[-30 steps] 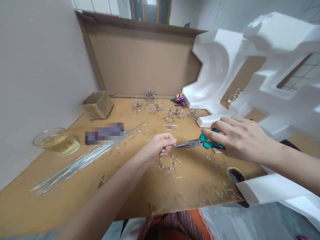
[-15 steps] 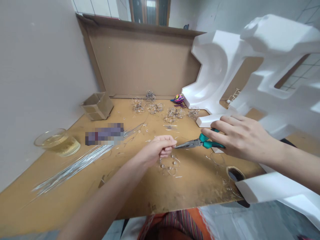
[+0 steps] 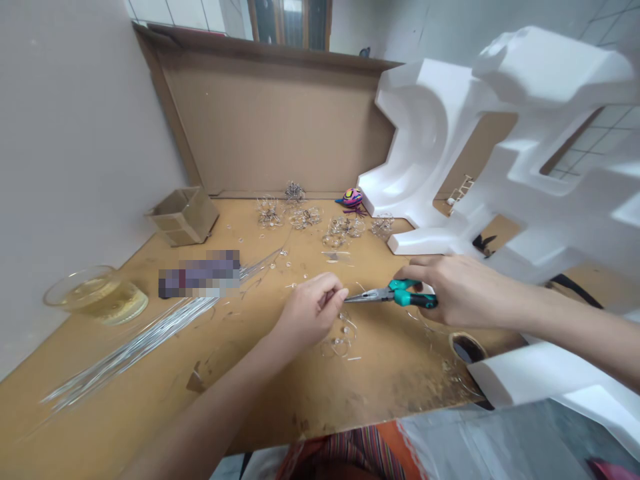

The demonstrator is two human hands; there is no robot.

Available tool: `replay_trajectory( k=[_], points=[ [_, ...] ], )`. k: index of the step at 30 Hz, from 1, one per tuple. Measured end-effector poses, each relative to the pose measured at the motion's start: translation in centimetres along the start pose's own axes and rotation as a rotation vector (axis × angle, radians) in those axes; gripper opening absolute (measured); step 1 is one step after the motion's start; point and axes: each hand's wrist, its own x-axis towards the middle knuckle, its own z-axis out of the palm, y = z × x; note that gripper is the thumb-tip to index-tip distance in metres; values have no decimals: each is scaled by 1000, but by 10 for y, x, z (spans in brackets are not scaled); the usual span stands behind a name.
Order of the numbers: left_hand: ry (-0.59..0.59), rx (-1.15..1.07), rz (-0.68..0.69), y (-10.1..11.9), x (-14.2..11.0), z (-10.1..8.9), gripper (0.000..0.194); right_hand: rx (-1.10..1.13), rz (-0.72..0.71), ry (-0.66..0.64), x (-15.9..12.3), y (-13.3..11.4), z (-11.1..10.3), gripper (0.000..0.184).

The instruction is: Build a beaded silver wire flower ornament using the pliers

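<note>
My left hand (image 3: 313, 307) is closed in a pinch near the middle of the table, thumb against fingers. From just under it shows a thin beaded wire (image 3: 344, 331), curled in loops with clear beads; its upper part is hidden by the fingers. My right hand (image 3: 450, 290) is wrapped around the handles of teal-and-black needle-nose pliers (image 3: 385, 294). The pliers point left, and their narrow tips meet my left fingertips. What lies between the jaws is too small to make out.
Straight silvery wires (image 3: 150, 340) lie left, near a glass of yellowish liquid (image 3: 100, 300) and a pixelated dark item (image 3: 200, 275). Behind stand a small cardboard box (image 3: 183, 217), tangled wire pieces (image 3: 305, 217) and a colourful ornament (image 3: 353, 198). White foam (image 3: 415, 133) borders the right; a tape roll (image 3: 467, 348) sits nearby.
My left hand has turned, so its back and knuckles now show more. The right hand and the pliers have shifted slightly left and tilted flatter. The view has swung slightly.
</note>
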Motion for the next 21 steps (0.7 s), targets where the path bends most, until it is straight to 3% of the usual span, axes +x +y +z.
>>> replay_trajectory(
  k=[7,10,12,17,21],
  points=[
    [-17,-321,-320,-30,18,-2,25,3,135,-95,2,-6,19,27],
    [2,-356,-338,-36,17,-2,26,51,210,-219,0,4,43,23],
    [3,-381,-344,-38,15,-2,27,71,304,-258,0,10,67,32],
    [-5,-403,-372,-46,10,1,31,42,413,-189,7,9,126,42],
    [-4,-362,-365,-49,8,2,30,41,400,-132,9,5,146,42]
  ],
)
